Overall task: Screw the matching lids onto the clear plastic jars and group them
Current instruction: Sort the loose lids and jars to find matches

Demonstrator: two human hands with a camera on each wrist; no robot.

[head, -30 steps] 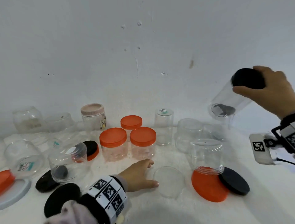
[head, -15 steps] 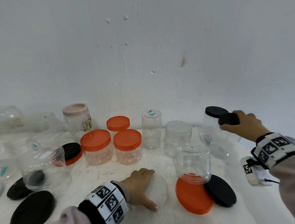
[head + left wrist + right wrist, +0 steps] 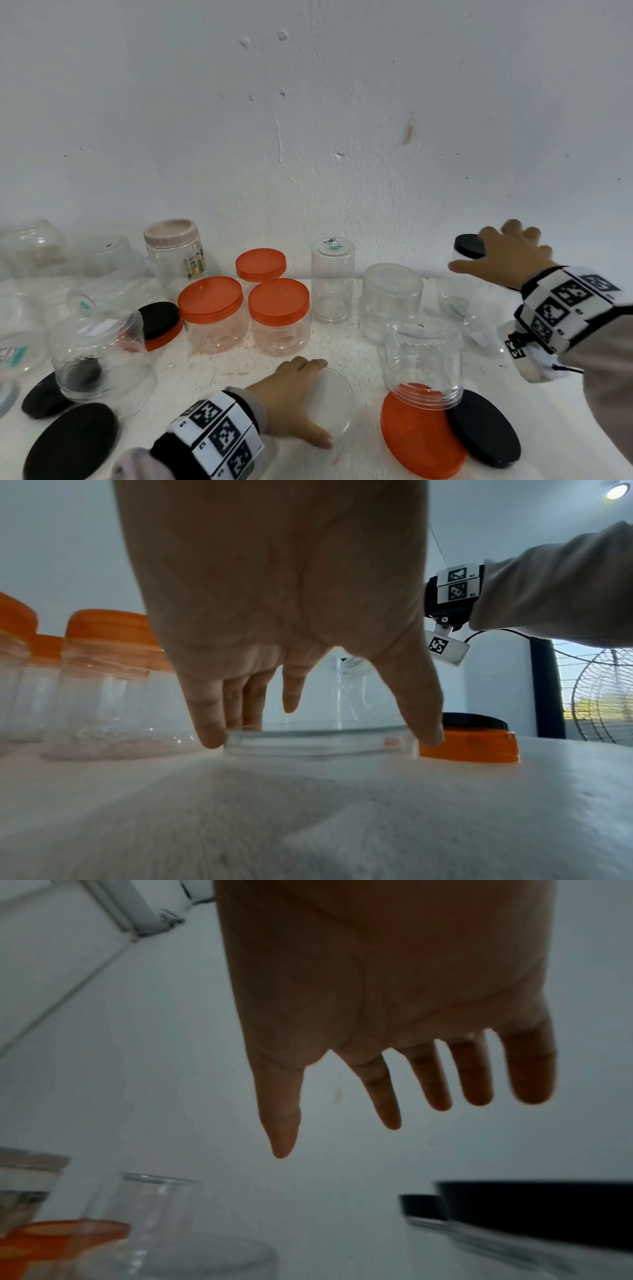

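Note:
My left hand [image 3: 308, 401] lies on the white table and grips a flat clear lid [image 3: 337, 404] by its rim; the left wrist view shows the fingers [image 3: 209, 734] and thumb pinching the clear lid [image 3: 318, 746]. My right hand [image 3: 496, 253] hovers open with spread fingers over a black-lidded clear jar [image 3: 467, 248] at the back right. In the right wrist view the right hand [image 3: 342, 1134] holds nothing, and black lids [image 3: 548, 1210] sit below it. Three orange-lidded jars [image 3: 210, 301] stand grouped at centre.
An upturned clear jar [image 3: 423, 363] rests on a loose orange lid [image 3: 418, 442] beside a black lid [image 3: 483, 431]. Two more clear jars [image 3: 332, 281] stand behind. Open jars and black lids [image 3: 72, 442] crowd the left. A pink-lidded jar [image 3: 173, 246] stands by the wall [image 3: 308, 137].
My right hand lowered the black-lidded jar to the back right of the table, let go and spread its fingers. My left hand moved onto the clear lid and gripped it.

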